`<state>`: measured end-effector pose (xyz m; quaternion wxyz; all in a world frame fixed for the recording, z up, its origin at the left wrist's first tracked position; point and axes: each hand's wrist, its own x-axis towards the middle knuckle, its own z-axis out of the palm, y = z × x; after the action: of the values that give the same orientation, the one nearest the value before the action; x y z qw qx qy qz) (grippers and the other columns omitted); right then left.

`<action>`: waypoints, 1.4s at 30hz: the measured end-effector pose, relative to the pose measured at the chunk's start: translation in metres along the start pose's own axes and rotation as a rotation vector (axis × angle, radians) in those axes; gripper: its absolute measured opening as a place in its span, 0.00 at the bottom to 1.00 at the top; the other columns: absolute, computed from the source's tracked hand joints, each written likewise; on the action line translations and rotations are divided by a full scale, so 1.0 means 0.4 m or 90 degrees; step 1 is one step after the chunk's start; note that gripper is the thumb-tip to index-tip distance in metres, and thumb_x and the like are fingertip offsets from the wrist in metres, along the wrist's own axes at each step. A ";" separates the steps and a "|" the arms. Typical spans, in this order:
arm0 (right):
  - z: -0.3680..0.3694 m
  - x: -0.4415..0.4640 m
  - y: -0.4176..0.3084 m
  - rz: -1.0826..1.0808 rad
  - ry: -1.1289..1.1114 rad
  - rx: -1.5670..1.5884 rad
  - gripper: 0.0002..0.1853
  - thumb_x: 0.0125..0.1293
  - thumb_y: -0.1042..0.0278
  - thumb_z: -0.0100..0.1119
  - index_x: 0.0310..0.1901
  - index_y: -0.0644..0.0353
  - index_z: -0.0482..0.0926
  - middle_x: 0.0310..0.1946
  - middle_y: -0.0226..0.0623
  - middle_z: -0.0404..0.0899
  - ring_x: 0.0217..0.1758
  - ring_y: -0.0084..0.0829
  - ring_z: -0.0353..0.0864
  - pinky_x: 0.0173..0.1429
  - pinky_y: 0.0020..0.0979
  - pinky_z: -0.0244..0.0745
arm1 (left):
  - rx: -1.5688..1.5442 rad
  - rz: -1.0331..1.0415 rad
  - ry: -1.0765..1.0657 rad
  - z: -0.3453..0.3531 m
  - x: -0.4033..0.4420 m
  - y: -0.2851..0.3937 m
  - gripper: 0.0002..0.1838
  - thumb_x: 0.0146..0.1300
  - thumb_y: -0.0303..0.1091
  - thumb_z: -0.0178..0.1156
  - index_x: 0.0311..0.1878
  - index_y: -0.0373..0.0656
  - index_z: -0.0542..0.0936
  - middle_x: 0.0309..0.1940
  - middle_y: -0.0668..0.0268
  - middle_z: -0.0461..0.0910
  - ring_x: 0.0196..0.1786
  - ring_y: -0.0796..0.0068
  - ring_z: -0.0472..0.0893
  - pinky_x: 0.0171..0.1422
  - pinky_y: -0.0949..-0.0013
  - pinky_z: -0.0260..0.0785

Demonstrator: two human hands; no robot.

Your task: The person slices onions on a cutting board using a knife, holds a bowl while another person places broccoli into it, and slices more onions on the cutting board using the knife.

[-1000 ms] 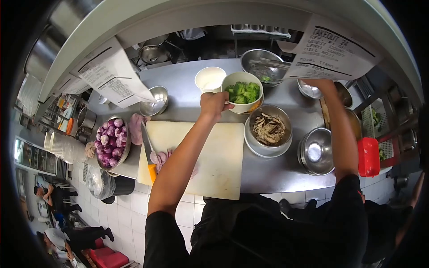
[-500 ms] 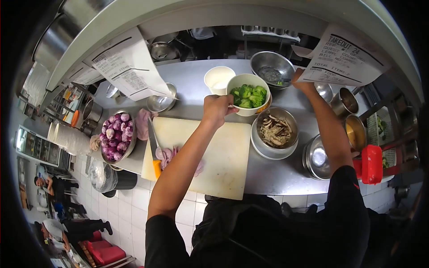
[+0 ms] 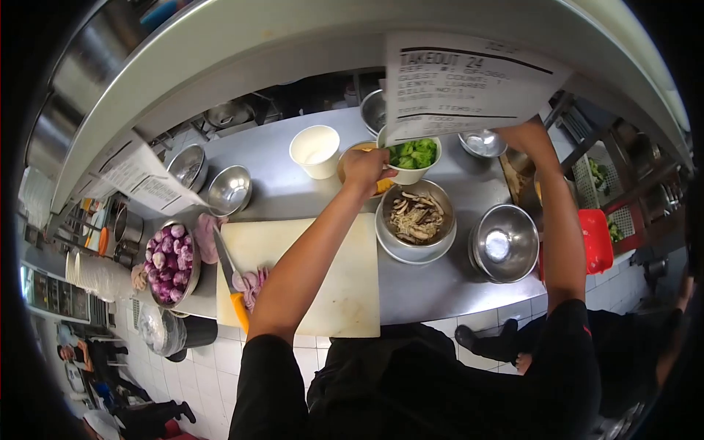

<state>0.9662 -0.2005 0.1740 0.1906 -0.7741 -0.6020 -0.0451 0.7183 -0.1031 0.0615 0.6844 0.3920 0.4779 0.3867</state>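
My left hand [image 3: 364, 172] grips the rim of a white paper bowl [image 3: 412, 177] that holds green broccoli florets [image 3: 415, 154]. The bowl is above the counter, just behind a steel bowl of sliced mushrooms [image 3: 416, 215] on a white plate [image 3: 415, 257]. Part of its far rim is covered by a hanging order slip [image 3: 469, 88]. My right hand [image 3: 524, 138] reaches to the back right, near a small steel bowl [image 3: 482, 143]. The slip hides its fingers, so their grip cannot be seen.
A cutting board [image 3: 323, 286] bears sliced onion and a yellow-handled knife [image 3: 239, 308]. Peeled red onions [image 3: 169, 260] fill a bowl at left. A white tub [image 3: 315, 150] stands behind. Stacked steel bowls [image 3: 504, 242] sit right, beside a red container [image 3: 595, 240]. Another person's leg [image 3: 488, 341] shows below right.
My right hand has left the large steel bowl at the back and moved right. My left hand still holds the broccoli bowl. The view has shifted, and the slip now overlaps the bowl.
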 end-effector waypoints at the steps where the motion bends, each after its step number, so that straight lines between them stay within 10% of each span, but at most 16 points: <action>1: -0.006 -0.029 0.004 0.007 0.002 -0.006 0.19 0.51 0.62 0.61 0.45 0.58 0.84 0.42 0.48 0.82 0.49 0.48 0.80 0.56 0.41 0.74 | 0.000 -0.002 -0.009 0.022 0.008 -0.005 0.12 0.52 0.18 0.57 0.38 0.16 0.74 0.36 0.49 0.79 0.28 0.63 0.83 0.25 0.73 0.81; 8: -0.032 -0.145 0.061 0.035 -0.054 -0.098 0.20 0.53 0.61 0.60 0.47 0.60 0.83 0.44 0.47 0.81 0.52 0.48 0.78 0.58 0.44 0.72 | 0.025 -0.026 -0.058 0.185 0.078 -0.099 0.05 0.53 0.18 0.58 0.27 0.24 0.74 0.25 0.59 0.73 0.23 0.66 0.79 0.27 0.69 0.84; 19: -0.079 -0.275 0.094 0.199 -0.015 0.013 0.23 0.53 0.64 0.67 0.52 0.63 0.81 0.44 0.55 0.81 0.52 0.51 0.79 0.58 0.41 0.72 | 0.152 -0.055 0.032 0.300 0.106 -0.219 0.15 0.51 0.26 0.62 0.32 0.16 0.79 0.30 0.43 0.82 0.24 0.57 0.85 0.23 0.64 0.78; 23: -0.056 -0.279 0.102 0.178 0.004 0.022 0.19 0.53 0.64 0.65 0.48 0.58 0.83 0.43 0.52 0.82 0.49 0.50 0.80 0.55 0.44 0.73 | 0.254 -0.077 -0.015 0.275 0.129 -0.240 0.17 0.51 0.31 0.64 0.34 0.20 0.80 0.34 0.43 0.83 0.31 0.52 0.86 0.34 0.59 0.80; 29: -0.019 -0.225 0.063 0.115 0.003 0.018 0.21 0.54 0.64 0.65 0.50 0.61 0.82 0.44 0.53 0.81 0.50 0.51 0.80 0.56 0.41 0.73 | 0.452 0.235 -0.096 0.174 0.065 -0.198 0.20 0.52 0.31 0.67 0.45 0.26 0.79 0.27 0.56 0.82 0.22 0.70 0.81 0.26 0.70 0.75; 34: 0.144 -0.054 0.019 -0.038 -0.015 -0.082 0.15 0.55 0.59 0.59 0.38 0.60 0.84 0.41 0.49 0.82 0.46 0.51 0.81 0.52 0.45 0.76 | 0.287 0.151 -0.179 0.066 -0.128 -0.108 0.18 0.57 0.29 0.64 0.49 0.29 0.77 0.30 0.61 0.81 0.25 0.75 0.79 0.28 0.74 0.74; 39: 0.345 0.157 -0.035 -0.073 -0.074 -0.164 0.21 0.55 0.63 0.57 0.51 0.60 0.80 0.50 0.46 0.81 0.51 0.45 0.82 0.55 0.42 0.77 | 0.231 0.110 -0.217 -0.063 -0.287 -0.082 0.17 0.61 0.30 0.64 0.50 0.31 0.77 0.36 0.61 0.81 0.30 0.77 0.80 0.34 0.76 0.74; 42: 0.355 0.162 -0.093 -0.055 -0.062 -0.155 0.18 0.59 0.64 0.52 0.46 0.66 0.80 0.46 0.57 0.80 0.53 0.54 0.79 0.61 0.48 0.71 | 0.148 0.081 -0.161 -0.163 -0.350 -0.085 0.16 0.61 0.31 0.64 0.50 0.32 0.78 0.37 0.62 0.81 0.33 0.76 0.81 0.37 0.74 0.75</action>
<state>0.9257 -0.0842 0.0712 0.0633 -0.7663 -0.6332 -0.0881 0.6268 -0.2322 0.0645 0.6633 0.5435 0.4036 0.3190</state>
